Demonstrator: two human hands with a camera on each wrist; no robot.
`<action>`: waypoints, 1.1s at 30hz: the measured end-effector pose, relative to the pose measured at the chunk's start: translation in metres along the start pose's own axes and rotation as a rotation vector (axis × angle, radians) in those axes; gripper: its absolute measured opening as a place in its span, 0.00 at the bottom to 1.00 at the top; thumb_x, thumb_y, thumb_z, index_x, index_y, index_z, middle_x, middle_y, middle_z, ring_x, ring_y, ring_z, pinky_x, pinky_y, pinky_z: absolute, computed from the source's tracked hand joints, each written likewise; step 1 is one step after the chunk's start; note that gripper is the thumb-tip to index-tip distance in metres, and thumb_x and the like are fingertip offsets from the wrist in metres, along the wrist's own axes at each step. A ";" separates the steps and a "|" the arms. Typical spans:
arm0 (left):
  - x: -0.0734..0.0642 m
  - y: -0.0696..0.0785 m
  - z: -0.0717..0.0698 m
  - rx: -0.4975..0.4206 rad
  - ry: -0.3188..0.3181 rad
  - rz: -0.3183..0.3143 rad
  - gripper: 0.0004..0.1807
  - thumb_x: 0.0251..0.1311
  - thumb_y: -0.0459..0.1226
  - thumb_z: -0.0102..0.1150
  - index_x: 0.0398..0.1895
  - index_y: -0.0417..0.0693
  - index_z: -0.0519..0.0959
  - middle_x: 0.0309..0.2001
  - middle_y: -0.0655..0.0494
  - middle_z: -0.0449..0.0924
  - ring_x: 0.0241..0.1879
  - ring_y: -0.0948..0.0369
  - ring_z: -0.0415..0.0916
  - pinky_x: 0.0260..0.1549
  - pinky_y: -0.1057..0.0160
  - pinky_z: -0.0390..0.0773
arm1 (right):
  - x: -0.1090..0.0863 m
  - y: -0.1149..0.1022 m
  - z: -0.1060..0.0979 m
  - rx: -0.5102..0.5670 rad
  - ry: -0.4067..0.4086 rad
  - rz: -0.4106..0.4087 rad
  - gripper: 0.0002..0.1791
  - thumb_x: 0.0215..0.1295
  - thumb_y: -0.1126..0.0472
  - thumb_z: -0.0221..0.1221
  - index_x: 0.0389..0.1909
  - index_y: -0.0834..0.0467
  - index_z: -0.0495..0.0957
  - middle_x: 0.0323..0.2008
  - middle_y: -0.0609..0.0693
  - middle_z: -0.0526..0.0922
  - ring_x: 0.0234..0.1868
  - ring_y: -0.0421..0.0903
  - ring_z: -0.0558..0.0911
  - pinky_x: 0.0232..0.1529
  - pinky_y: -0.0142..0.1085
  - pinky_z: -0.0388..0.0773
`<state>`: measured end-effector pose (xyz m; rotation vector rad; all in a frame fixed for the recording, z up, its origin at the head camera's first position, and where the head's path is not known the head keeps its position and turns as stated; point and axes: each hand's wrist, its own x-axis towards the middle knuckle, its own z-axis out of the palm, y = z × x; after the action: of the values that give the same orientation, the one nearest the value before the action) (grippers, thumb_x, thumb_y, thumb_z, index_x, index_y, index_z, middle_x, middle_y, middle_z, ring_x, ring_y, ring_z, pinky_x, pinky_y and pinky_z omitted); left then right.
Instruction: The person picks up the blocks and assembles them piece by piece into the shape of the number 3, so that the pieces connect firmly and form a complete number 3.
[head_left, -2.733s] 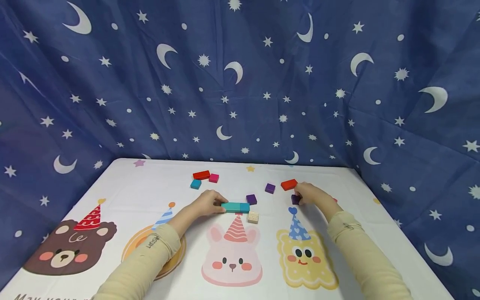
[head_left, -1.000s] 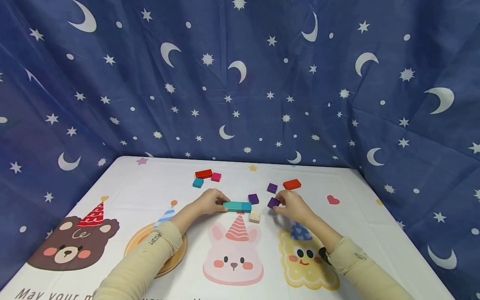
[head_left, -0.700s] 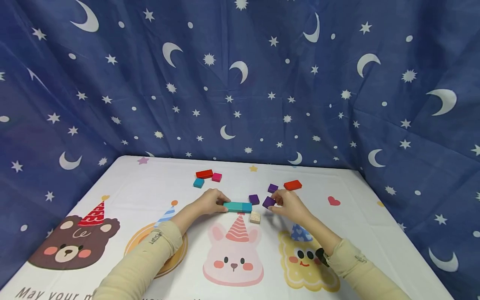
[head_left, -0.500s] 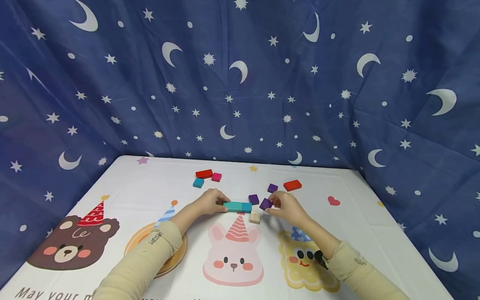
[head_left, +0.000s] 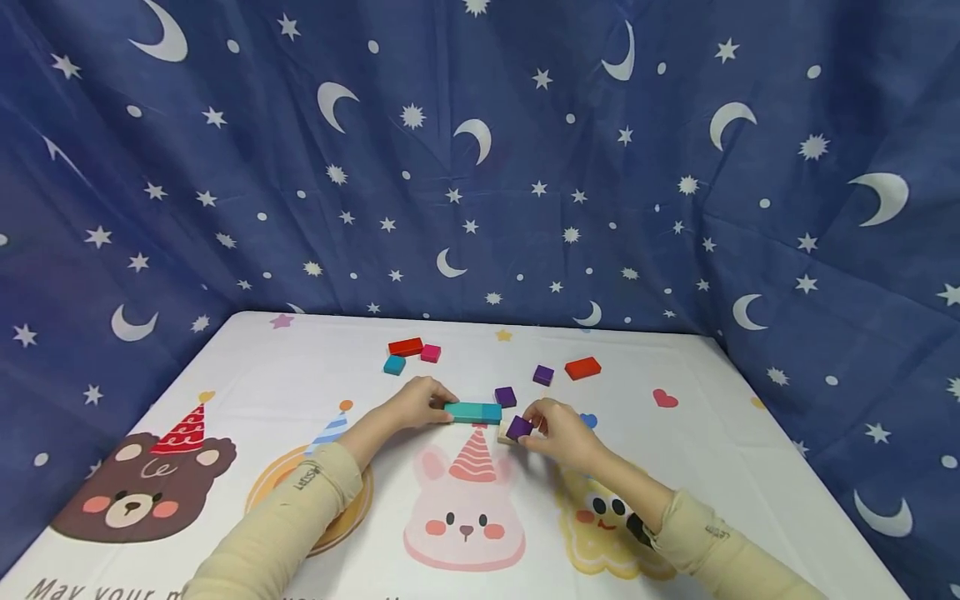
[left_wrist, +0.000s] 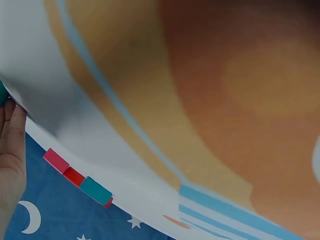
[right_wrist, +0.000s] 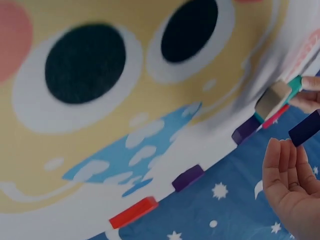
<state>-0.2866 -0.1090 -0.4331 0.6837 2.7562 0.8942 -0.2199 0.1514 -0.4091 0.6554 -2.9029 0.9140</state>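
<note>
In the head view my left hand [head_left: 416, 403] pinches the left end of a teal wooden block [head_left: 462, 412]. A blue block [head_left: 491, 414] sits flush against that block's right end. My right hand [head_left: 564, 433] holds a purple block [head_left: 519, 428] between thumb and fingers. This block overlaps a cream speckled block [head_left: 504, 435] just below the blue one and partly hides it. The right wrist view shows the held purple block [right_wrist: 305, 128] tilted, apart from the cream block [right_wrist: 273, 101]. At its left edge, the left wrist view catches my left hand [left_wrist: 12, 150] on the teal block [left_wrist: 3, 94].
Two more purple blocks [head_left: 506, 397] [head_left: 543, 375] lie behind the hands. An orange-red block [head_left: 582, 368] is at the back right. Farther left, a red block [head_left: 406, 347], a pink block [head_left: 431, 353] and a blue block [head_left: 394, 365] lie grouped. A starry curtain [head_left: 480, 167] stands behind the table.
My right hand has carried the purple block leftward from near the orange-red block, past the other purple blocks, to the cream block. The left hand has stayed at the teal block.
</note>
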 end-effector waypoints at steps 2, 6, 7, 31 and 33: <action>0.001 0.001 0.001 -0.007 -0.004 -0.003 0.15 0.52 0.34 0.67 0.45 0.43 0.84 0.43 0.51 0.85 0.42 0.59 0.74 0.48 0.57 0.76 | -0.002 -0.002 0.003 0.004 -0.011 0.018 0.12 0.50 0.64 0.68 0.34 0.64 0.78 0.28 0.53 0.77 0.30 0.42 0.71 0.31 0.28 0.70; 0.002 0.003 0.001 -0.019 -0.008 -0.023 0.15 0.52 0.35 0.67 0.45 0.44 0.84 0.43 0.52 0.85 0.43 0.60 0.74 0.49 0.58 0.76 | -0.004 -0.006 0.009 0.013 -0.022 0.029 0.12 0.49 0.65 0.69 0.34 0.64 0.79 0.27 0.51 0.77 0.29 0.42 0.70 0.30 0.28 0.70; 0.002 0.003 0.001 -0.017 -0.008 -0.016 0.15 0.52 0.35 0.67 0.45 0.43 0.84 0.43 0.51 0.85 0.43 0.60 0.74 0.49 0.58 0.76 | -0.005 -0.007 0.010 0.014 -0.024 0.032 0.12 0.49 0.65 0.69 0.34 0.64 0.79 0.27 0.51 0.77 0.29 0.42 0.70 0.30 0.28 0.69; 0.001 0.001 -0.001 -0.024 0.000 0.001 0.15 0.52 0.35 0.68 0.45 0.42 0.84 0.43 0.50 0.85 0.42 0.59 0.74 0.50 0.56 0.75 | -0.013 -0.015 0.029 -0.087 -0.075 0.103 0.17 0.41 0.60 0.74 0.25 0.64 0.77 0.20 0.48 0.73 0.25 0.40 0.67 0.25 0.28 0.65; 0.001 0.001 -0.001 -0.026 0.003 -0.003 0.15 0.52 0.35 0.68 0.44 0.43 0.84 0.43 0.51 0.85 0.43 0.59 0.74 0.50 0.56 0.75 | -0.013 -0.016 0.029 -0.086 -0.076 0.101 0.16 0.42 0.61 0.74 0.24 0.64 0.76 0.20 0.48 0.73 0.24 0.40 0.67 0.24 0.27 0.64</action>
<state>-0.2877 -0.1087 -0.4319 0.6743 2.7423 0.9288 -0.1992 0.1284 -0.4268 0.5545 -3.0478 0.7842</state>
